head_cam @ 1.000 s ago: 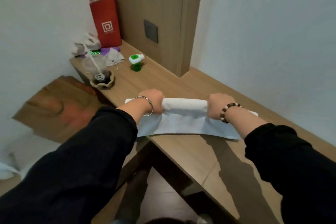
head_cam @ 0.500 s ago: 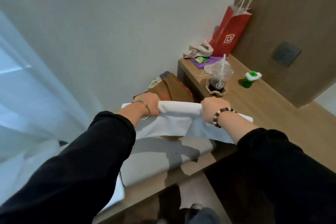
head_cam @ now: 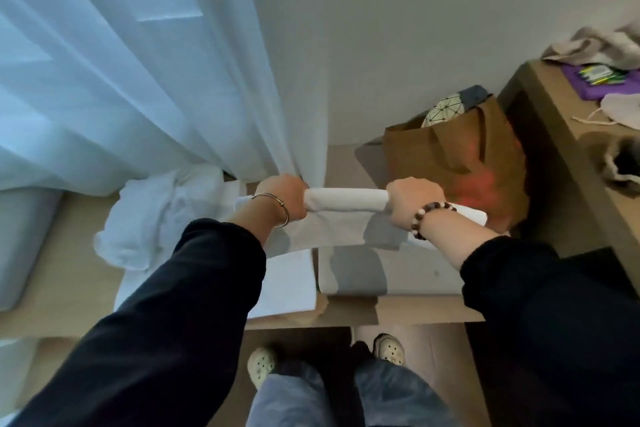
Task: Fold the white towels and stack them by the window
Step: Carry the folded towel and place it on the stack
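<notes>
I carry a folded white towel (head_cam: 346,199) in the air by its top fold. My left hand (head_cam: 285,196) grips its left end and my right hand (head_cam: 414,199) grips its right end, with the lower layers hanging below. Under it, on the low wooden ledge (head_cam: 69,274) by the sheer window curtain (head_cam: 121,62), lie flat folded white towels (head_cam: 291,284) and, to their right, another folded white towel (head_cam: 388,274). A crumpled white towel (head_cam: 156,215) lies at the left of these, next to the curtain.
A brown paper bag (head_cam: 457,156) stands on the floor right of the ledge. Further right, a wooden desk (head_cam: 561,114) holds a purple pad (head_cam: 602,80), cloth pouches and a cup. A pale cushion (head_cam: 24,246) sits at far left. My feet stand below.
I have turned left from the desk toward the window, carrying the folded towel in both hands. It now hangs over the folded towels on the ledge instead of lying on the desk.
</notes>
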The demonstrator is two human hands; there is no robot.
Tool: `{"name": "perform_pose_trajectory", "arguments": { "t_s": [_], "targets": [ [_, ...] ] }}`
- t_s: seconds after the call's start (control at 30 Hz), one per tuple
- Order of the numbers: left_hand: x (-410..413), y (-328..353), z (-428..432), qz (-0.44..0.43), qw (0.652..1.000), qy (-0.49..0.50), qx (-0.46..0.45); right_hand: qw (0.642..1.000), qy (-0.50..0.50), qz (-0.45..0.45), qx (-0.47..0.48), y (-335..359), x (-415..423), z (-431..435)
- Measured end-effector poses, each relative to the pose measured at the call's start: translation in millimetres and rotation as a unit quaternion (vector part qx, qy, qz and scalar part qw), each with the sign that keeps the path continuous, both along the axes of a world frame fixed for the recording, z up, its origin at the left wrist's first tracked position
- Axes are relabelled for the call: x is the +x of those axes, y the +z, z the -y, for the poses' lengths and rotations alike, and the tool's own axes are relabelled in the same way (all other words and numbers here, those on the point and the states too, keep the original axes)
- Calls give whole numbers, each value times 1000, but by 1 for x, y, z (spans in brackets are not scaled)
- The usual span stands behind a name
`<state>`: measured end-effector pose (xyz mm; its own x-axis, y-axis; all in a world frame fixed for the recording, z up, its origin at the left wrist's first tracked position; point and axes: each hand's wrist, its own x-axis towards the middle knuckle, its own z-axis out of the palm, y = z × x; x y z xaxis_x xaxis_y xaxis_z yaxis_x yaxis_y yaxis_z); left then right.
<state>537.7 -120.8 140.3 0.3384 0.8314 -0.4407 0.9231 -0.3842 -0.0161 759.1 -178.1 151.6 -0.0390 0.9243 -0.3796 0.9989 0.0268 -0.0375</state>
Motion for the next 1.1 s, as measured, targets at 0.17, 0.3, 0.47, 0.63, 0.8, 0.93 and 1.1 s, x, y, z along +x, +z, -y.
{"name": "perform_pose_trajectory", "arguments": {
  "t_s": [0.17, 0.3, 0.47, 0.63, 0.8, 0.93, 1.1],
  "targets": [
    [-103, -45, -12, -17, 999, 41, -27, 999, 32, -2, -25, -43, -95, -19],
    [-187, -93, -26, -3, 995, 49, -85, 998, 19, 10, -61, -77, -170, -30],
    [-259, -153, -30, 6, 986, 35, -160, 990, 25, 24, -133, -137, -242, -36],
    [-287, -222, -35, 16, 961, 46, -272, 972, 19, 30, -230, -195, -269, -52],
    [-296, -291, -48, 10, 936, 54, -348, 950, -12, 11, -313, -269, -278, -79],
    [-304, -349, -57, 10, 924, 56, -379, 919, -25, 32, -391, -346, -283, -93],
    [-332, -389, -53, 45, 958, 117, -258, 924, -59, 32, -376, -396, -280, -98]
  ]
}}
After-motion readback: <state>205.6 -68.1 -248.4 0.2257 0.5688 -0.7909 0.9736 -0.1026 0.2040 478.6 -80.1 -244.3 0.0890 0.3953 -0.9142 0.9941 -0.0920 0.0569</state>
